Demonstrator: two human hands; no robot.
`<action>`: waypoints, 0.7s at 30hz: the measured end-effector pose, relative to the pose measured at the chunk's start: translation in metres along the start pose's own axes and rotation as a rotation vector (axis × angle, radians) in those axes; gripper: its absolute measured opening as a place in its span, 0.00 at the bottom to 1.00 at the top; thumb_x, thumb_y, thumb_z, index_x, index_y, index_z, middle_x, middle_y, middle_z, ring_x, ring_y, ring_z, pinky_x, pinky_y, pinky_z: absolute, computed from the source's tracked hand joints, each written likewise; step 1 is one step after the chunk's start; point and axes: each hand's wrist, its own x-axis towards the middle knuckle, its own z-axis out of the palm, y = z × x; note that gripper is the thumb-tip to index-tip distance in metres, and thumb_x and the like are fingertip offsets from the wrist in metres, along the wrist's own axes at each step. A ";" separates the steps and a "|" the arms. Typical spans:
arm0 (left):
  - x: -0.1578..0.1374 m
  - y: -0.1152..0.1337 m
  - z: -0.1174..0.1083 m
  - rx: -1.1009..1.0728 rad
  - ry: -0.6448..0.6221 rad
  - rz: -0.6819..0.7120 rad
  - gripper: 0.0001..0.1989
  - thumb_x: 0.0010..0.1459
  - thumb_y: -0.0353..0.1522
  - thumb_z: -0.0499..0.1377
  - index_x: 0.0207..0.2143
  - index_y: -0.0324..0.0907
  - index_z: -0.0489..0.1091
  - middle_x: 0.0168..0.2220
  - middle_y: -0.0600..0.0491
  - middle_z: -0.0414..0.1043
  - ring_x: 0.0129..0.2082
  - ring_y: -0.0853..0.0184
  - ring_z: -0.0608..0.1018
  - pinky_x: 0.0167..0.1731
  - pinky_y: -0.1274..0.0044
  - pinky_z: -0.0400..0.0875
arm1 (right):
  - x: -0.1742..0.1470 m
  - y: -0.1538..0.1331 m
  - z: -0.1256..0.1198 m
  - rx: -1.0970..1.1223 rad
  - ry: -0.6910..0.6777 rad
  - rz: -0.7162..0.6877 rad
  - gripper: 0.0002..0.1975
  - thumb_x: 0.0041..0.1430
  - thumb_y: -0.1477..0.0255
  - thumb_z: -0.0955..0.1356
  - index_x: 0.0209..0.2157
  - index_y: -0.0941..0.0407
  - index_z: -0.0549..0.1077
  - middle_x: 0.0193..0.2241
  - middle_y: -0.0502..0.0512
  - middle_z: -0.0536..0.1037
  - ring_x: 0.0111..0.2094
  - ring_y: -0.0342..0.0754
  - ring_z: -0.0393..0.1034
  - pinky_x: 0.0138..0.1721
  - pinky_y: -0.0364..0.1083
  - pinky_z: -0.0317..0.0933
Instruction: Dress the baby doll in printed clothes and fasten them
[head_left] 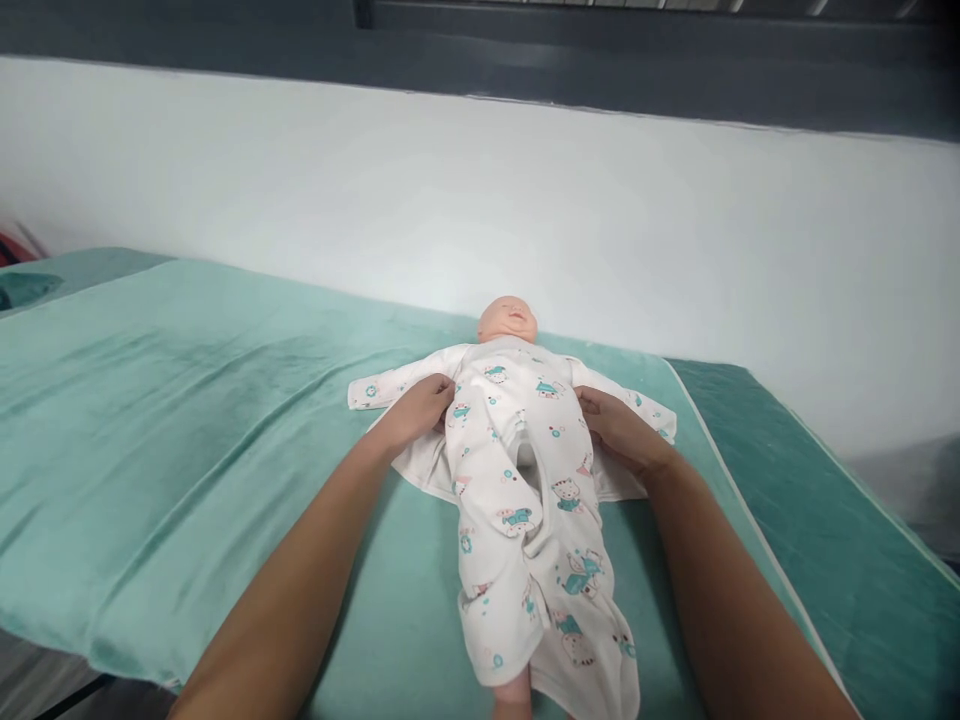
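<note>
A baby doll lies on its back, its head toward the wall. It is dressed in white baby pants printed with small cartoon animals, pulled up over the chest. Beneath them a white long-sleeved baby shirt spreads out to both sides, sleeves stretched outward. My left hand is closed at the left edge of the pants' upper part, fingertips partly hidden by the cloth. On the opposite edge my right hand pinches the pants with bent fingers. One bare doll foot shows below a pant leg.
A light green blanket with soft folds covers the surface. Darker green cloth lies along the right side. Behind the doll's head rises a white wall with a dark band above. Something red shows at the far left edge.
</note>
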 end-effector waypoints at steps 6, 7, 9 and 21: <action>-0.003 -0.005 0.004 -0.283 -0.097 -0.125 0.01 0.54 0.28 0.55 0.31 0.41 0.66 0.27 0.57 0.65 0.24 0.73 0.65 0.24 0.80 0.61 | -0.005 -0.009 0.002 -0.075 -0.102 -0.037 0.20 0.44 0.70 0.73 0.43 0.53 0.77 0.35 0.53 0.82 0.40 0.54 0.74 0.40 0.50 0.68; -0.002 -0.008 0.005 -0.373 -0.126 -0.130 0.01 0.54 0.29 0.56 0.32 0.41 0.66 0.27 0.57 0.66 0.25 0.73 0.67 0.26 0.80 0.64 | -0.005 -0.009 0.003 -0.074 -0.109 -0.034 0.20 0.44 0.70 0.73 0.43 0.53 0.78 0.35 0.53 0.82 0.40 0.55 0.74 0.41 0.51 0.68; 0.000 -0.014 0.006 -0.566 -0.186 -0.133 0.03 0.55 0.29 0.58 0.34 0.40 0.68 0.30 0.55 0.70 0.28 0.72 0.72 0.31 0.79 0.70 | -0.003 -0.009 0.007 -0.040 -0.111 -0.021 0.21 0.43 0.69 0.73 0.43 0.53 0.78 0.34 0.52 0.82 0.41 0.55 0.75 0.41 0.51 0.69; -0.001 -0.021 0.016 -0.986 -0.317 -0.122 0.16 0.57 0.26 0.56 0.48 0.32 0.72 0.40 0.41 0.80 0.42 0.61 0.81 0.43 0.73 0.78 | -0.005 -0.016 0.040 0.352 0.152 0.114 0.11 0.42 0.64 0.75 0.30 0.50 0.77 0.34 0.55 0.82 0.40 0.57 0.77 0.36 0.52 0.73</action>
